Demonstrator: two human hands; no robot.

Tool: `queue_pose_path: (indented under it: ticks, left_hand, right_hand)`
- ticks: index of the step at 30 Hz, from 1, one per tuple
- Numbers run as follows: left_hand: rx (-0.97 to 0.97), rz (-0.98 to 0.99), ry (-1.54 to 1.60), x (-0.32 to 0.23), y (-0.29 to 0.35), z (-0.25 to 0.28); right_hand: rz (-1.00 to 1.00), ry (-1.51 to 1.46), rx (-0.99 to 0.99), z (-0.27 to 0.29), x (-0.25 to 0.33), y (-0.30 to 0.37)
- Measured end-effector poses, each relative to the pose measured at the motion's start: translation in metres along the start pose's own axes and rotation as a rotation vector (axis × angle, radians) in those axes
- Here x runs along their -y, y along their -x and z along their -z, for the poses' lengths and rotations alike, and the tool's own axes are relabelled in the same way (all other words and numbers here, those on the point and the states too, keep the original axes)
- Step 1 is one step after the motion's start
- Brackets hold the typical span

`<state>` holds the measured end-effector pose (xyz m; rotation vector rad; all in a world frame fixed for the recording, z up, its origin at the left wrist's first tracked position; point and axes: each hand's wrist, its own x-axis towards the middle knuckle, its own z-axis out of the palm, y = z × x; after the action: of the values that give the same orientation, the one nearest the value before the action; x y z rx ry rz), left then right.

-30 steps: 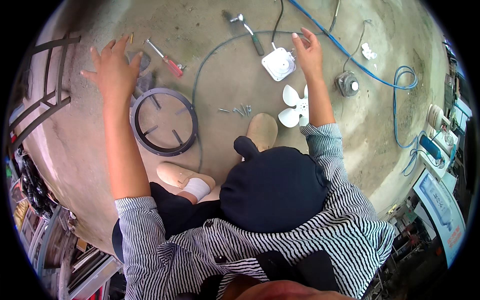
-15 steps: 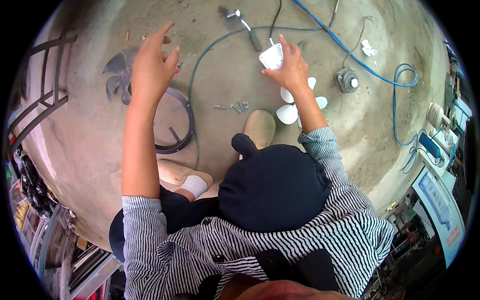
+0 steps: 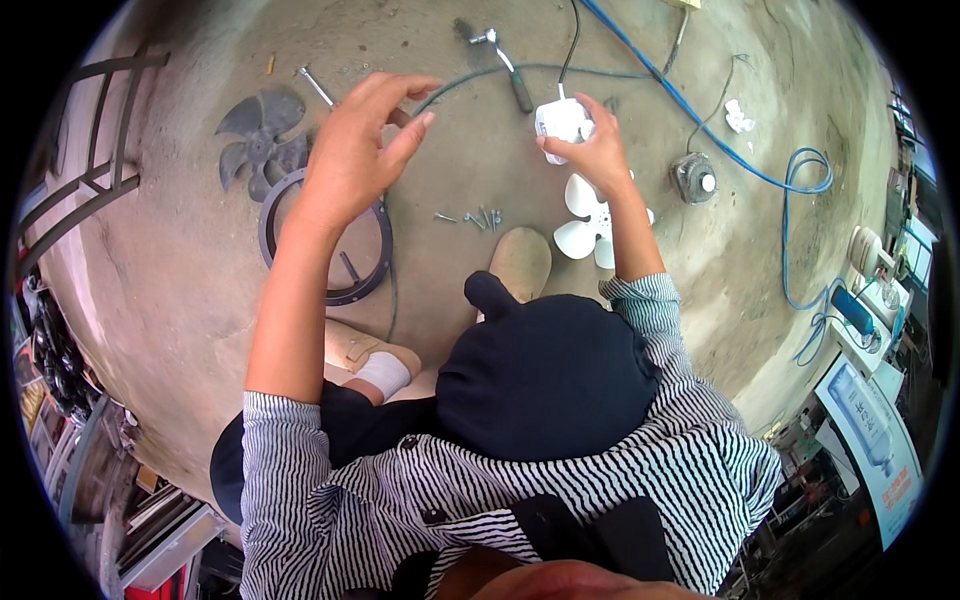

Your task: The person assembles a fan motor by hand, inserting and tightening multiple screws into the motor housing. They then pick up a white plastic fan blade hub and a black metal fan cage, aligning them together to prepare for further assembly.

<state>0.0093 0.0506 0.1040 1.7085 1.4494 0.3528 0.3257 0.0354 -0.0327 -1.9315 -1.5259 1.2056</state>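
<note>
My right hand [image 3: 598,150] grips a small white square housing [image 3: 556,118] by its right side, thumb at the near edge and fingers behind. A black cord [image 3: 574,50] runs from the housing's far edge. My left hand [image 3: 365,150] hovers over the floor, thumb and fingers apart with nothing between them. Below its wrist lies a dark ring frame [image 3: 268,228], partly covered by the forearm. Beside the left hand rests a thin metal tool [image 3: 316,85], its other end hidden. A white fan blade [image 3: 574,240] lies under my right wrist.
A grey fan blade [image 3: 262,147] lies at the left. Between my hands are several screws [image 3: 484,217]; farther off is a ratchet wrench [image 3: 519,88]. At right are a small motor [image 3: 690,178], a white plastic piece [image 3: 738,117] and a coiled blue hose [image 3: 788,230].
My left hand has moved right and a little nearer, uncovering the grey fan blade and the metal tool. My right hand has turned the housing, and its closed face now shows.
</note>
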Motion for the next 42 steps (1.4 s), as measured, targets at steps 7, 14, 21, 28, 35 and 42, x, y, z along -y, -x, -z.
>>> queue_pose_path:
  ticks: [7, 14, 21, 28, 35, 42]
  left_hand:
    - [-0.136, -0.266, 0.003, -0.009, 0.007, -0.069]
    - [-0.328, -0.078, 0.501, -0.005, 0.002, -0.079]
    - [-0.257, 0.156, 1.373, 0.035, 0.014, -0.045]
    - [-0.334, 0.141, 1.598, 0.081, 0.032, -0.013]
    - [-0.454, 0.162, 1.612, 0.085, 0.057, 0.016]
    - [-0.478, 0.077, 1.759, 0.093, 0.067, 0.035]
  right_hand:
    - [-0.072, -1.24, 0.429, 0.003, 0.075, 0.025]
    - [-0.025, -1.14, 0.34, -0.047, 0.134, 0.04]
    - [-0.091, -0.972, 0.329, -0.056, 0.142, 0.067]
    - [0.119, -0.07, 0.61, -0.168, 0.091, 0.062]
    - [0.198, 0.203, 0.565, -0.211, 0.101, 0.056]
    - [0.439, 0.073, 0.273, -0.229, 0.097, 0.074]
